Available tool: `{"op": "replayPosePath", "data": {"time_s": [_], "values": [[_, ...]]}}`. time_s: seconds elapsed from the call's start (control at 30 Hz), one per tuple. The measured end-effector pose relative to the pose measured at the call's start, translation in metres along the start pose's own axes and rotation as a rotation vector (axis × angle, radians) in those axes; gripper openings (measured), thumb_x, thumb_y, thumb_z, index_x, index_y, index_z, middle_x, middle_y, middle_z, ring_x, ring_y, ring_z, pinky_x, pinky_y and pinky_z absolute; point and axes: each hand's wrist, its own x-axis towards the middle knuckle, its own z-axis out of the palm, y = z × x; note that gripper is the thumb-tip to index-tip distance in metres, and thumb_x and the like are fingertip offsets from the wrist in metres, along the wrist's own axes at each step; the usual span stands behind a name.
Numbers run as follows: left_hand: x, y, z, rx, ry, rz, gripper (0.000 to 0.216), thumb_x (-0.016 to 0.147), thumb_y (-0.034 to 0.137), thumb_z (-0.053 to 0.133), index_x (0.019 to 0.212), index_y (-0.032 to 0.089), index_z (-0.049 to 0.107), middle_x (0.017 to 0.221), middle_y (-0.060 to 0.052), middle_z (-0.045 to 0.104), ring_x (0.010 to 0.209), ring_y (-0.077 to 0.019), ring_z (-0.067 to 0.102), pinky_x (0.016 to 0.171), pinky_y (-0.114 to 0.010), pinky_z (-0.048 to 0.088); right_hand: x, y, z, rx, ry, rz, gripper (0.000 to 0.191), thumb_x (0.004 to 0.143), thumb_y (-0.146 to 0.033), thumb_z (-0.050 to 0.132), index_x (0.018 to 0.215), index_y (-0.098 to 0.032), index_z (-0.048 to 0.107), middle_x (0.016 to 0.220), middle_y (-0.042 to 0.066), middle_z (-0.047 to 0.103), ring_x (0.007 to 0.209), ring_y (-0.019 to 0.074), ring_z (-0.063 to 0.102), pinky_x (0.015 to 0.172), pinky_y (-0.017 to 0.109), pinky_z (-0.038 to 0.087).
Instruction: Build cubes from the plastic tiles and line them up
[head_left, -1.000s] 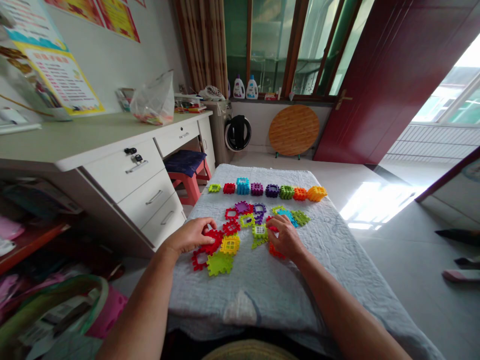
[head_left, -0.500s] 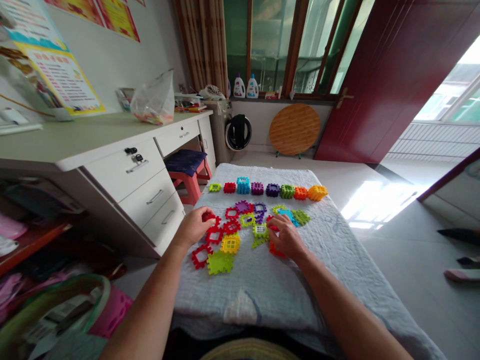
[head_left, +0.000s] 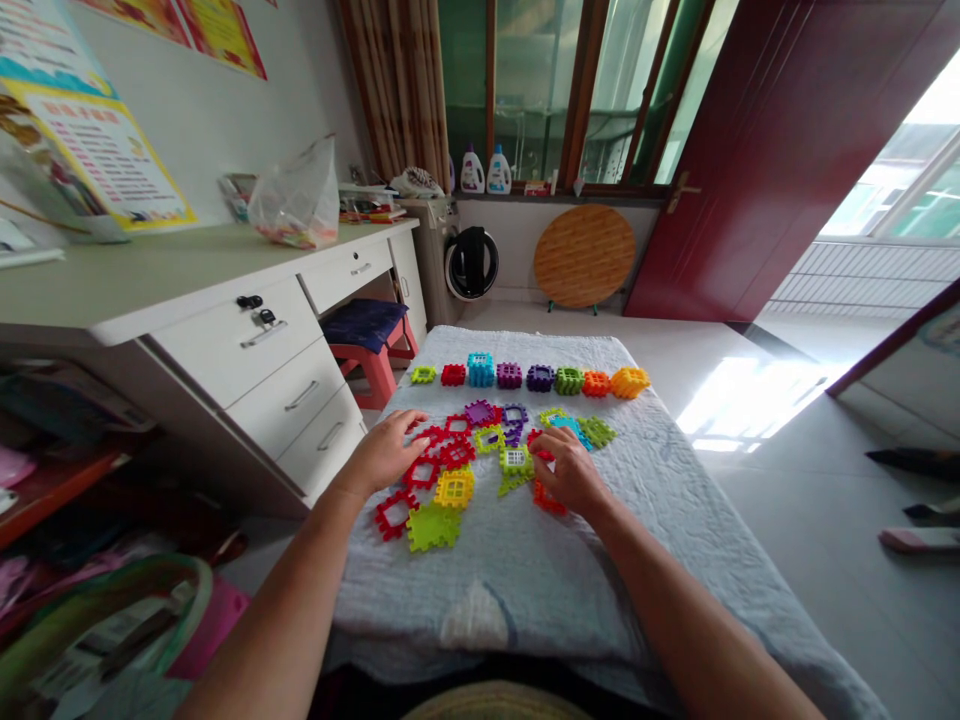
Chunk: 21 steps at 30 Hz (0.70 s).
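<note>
Flat plastic puzzle tiles in red, yellow, green, purple and blue lie scattered on a grey cloth-covered table (head_left: 525, 590). My left hand (head_left: 386, 452) rests with fingers stretched over red tiles (head_left: 439, 450) at the left of the pile. My right hand (head_left: 570, 470) lies curled on red tiles (head_left: 546, 498) at the right side, fingertips by a green and white tile (head_left: 516, 462). A yellow tile (head_left: 455, 488) and a lime green tile (head_left: 433, 527) lie between the hands. A row of assembled cubes (head_left: 529, 378) lines the far edge.
A white desk with drawers (head_left: 247, 340) stands left of the table, a clear plastic bag (head_left: 296, 205) on top. A red stool (head_left: 373, 345) sits beneath it. A round wooden board (head_left: 585, 257) leans at the far wall. A green basket (head_left: 97, 630) is at lower left.
My left hand slid away from the near red tiles to the farther red ones and its fingers spread flatter. My right hand stayed put on the red tiles.
</note>
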Motion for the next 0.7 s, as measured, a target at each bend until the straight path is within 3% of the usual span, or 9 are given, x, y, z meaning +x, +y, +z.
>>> {"op": "replayPosePath", "data": {"time_s": [0.07,0.17,0.23,0.37,0.5,0.7], "values": [[-0.009,0.001,-0.007,0.021,-0.014,-0.013,0.028,0.078,0.036,0.054,0.099,0.020,0.060,0.104,-0.007,0.064,0.096,-0.0224,0.060,0.085,-0.031,0.045,0.000,0.000,0.000,0.000,-0.001,-0.007,0.014,0.080,-0.009,0.053,0.080,-0.021,0.060,0.080,0.003,0.060,0.078,0.0185,0.049,0.075,0.032,0.038],[-0.021,0.006,-0.009,0.133,-0.157,-0.075,0.021,0.073,0.041,0.059,0.081,0.020,0.060,0.087,-0.005,0.065,0.084,-0.0232,0.061,0.074,-0.031,0.044,0.001,0.001,0.001,-0.002,0.001,-0.016,0.014,0.079,-0.008,0.053,0.079,-0.020,0.060,0.079,0.003,0.060,0.077,0.0182,0.049,0.075,0.031,0.038],[-0.026,0.009,-0.003,0.174,-0.216,-0.129,0.027,0.069,0.042,0.063,0.085,0.021,0.059,0.088,-0.005,0.065,0.082,-0.0236,0.062,0.072,-0.031,0.043,0.000,0.001,0.002,-0.004,0.000,-0.021,0.014,0.079,-0.007,0.053,0.079,-0.020,0.060,0.079,0.003,0.060,0.076,0.0179,0.049,0.075,0.031,0.038],[-0.026,0.016,0.011,0.200,-0.187,-0.198,0.043,0.065,0.037,0.067,0.102,0.019,0.055,0.100,-0.009,0.065,0.088,-0.0242,0.062,0.075,-0.030,0.042,0.000,0.002,0.002,-0.016,-0.008,-0.014,0.014,0.079,-0.008,0.054,0.079,-0.020,0.060,0.079,0.003,0.060,0.077,0.0180,0.050,0.075,0.031,0.038],[-0.024,0.015,0.012,0.118,-0.192,-0.237,0.054,0.063,0.036,0.069,0.111,0.018,0.050,0.091,-0.006,0.064,0.080,-0.0225,0.062,0.066,-0.028,0.041,-0.001,0.001,0.001,-0.017,-0.012,-0.008,0.014,0.079,-0.007,0.054,0.078,-0.020,0.059,0.078,0.003,0.060,0.076,0.0177,0.050,0.074,0.030,0.038],[-0.026,-0.001,-0.002,-0.185,-0.226,-0.194,0.035,0.067,0.032,0.062,0.099,0.021,0.053,0.070,0.004,0.057,0.066,-0.0171,0.058,0.060,-0.025,0.042,-0.001,0.001,0.001,-0.011,-0.022,-0.005,0.013,0.079,-0.008,0.053,0.078,-0.020,0.059,0.079,0.003,0.060,0.077,0.0174,0.051,0.074,0.029,0.039]]}}
